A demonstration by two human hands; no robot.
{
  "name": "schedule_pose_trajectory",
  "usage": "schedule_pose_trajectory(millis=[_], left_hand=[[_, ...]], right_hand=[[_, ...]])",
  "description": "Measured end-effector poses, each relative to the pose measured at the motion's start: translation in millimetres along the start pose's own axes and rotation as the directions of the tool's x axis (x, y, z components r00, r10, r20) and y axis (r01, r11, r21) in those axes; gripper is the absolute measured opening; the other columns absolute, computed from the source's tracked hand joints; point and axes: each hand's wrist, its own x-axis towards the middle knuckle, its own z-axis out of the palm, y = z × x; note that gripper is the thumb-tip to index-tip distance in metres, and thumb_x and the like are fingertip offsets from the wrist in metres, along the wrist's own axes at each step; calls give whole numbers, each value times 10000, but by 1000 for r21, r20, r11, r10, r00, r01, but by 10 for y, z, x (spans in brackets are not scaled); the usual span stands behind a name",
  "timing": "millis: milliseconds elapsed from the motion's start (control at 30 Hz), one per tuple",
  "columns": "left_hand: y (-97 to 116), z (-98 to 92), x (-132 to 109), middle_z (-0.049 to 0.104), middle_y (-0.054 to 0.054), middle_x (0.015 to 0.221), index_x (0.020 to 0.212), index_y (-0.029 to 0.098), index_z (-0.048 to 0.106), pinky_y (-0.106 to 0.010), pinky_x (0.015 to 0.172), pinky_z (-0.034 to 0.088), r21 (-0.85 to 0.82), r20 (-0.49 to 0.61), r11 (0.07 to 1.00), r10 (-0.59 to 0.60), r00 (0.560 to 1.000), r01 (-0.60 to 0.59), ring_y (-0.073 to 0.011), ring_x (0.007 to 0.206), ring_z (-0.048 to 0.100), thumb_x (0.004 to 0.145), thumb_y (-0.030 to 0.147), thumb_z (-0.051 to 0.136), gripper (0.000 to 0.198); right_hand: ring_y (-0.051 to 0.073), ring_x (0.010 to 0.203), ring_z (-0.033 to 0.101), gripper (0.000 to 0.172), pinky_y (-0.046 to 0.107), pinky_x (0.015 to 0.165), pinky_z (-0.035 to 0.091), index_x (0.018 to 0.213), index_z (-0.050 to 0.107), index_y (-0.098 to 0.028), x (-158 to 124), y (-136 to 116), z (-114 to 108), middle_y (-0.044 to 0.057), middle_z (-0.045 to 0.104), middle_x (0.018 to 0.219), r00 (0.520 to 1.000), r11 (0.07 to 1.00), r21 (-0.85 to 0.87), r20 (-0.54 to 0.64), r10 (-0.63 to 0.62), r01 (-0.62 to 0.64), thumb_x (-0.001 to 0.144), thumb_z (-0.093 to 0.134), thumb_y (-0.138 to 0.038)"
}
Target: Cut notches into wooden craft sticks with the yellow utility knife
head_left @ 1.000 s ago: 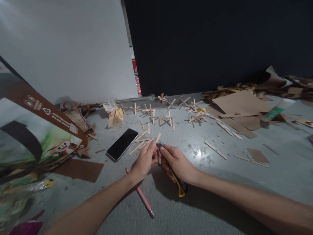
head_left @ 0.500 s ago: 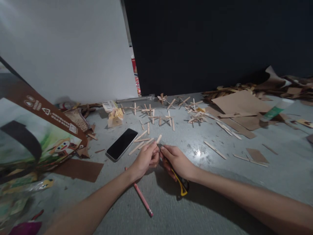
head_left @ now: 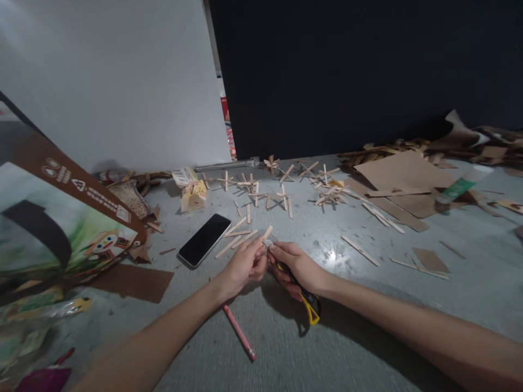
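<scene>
My left hand [head_left: 244, 265] is closed on a short wooden stick [head_left: 267, 233], whose pale end sticks up past the fingertips. Wrapped round a yellow and black utility knife [head_left: 311, 306], my right hand [head_left: 295, 268] has its fingertips close against those of the left hand. The knife's blade end lies near the stick, partly hidden by fingers. A black phone [head_left: 205, 240] lies left of the hands, beside several loose sticks [head_left: 238, 239]. Below my left wrist is a pink pencil [head_left: 240, 333].
Crossed stick pieces [head_left: 281, 198] are spread beyond the hands. Cardboard sheets [head_left: 402, 174] and a glue stick [head_left: 466, 185] lie at right. A printed bag [head_left: 65, 212] stands at left, near a brown card piece [head_left: 133, 282]. A black panel [head_left: 347, 76] rises behind.
The knife in my right hand has tilted, its yellow end shifting slightly right and up, and its blade end shows brighter. My left hand has barely moved.
</scene>
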Motion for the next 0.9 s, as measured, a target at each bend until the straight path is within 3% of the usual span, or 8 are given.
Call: schedule_pose_trajectory(millis=[333, 567, 900], left_hand=[[-25, 40, -46, 277, 116, 374, 673, 241, 340, -178, 367, 179, -55, -60, 998, 26, 998, -29, -48, 334, 161, 871, 750, 557, 588], [-44, 41, -34, 288, 122, 376, 695, 242, 357, -176, 356, 169, -56, -57, 996, 62, 996, -65, -52, 332, 150, 864, 759, 553, 578], [-71, 58, -28, 299, 111, 379, 657, 243, 339, -184, 331, 156, 9, -134, 996, 92, 987, -92, -48, 316, 174, 806, 825, 575, 645]], right_hand=[[76, 272, 350, 508, 187, 239, 331, 834, 408, -253, 6, -6, 45, -131, 425, 473, 991, 983, -152, -66, -115, 104, 888, 547, -739], [77, 270, 354, 483, 192, 231, 327, 824, 409, -256, 0, -3, 59, -129, 420, 480, 991, 974, -208, -77, -110, 92, 918, 512, -718], [77, 252, 347, 508, 191, 224, 313, 820, 403, -258, -3, -17, 67, -133, 416, 466, 991, 971, -231, -101, -92, 66, 892, 509, -749]])
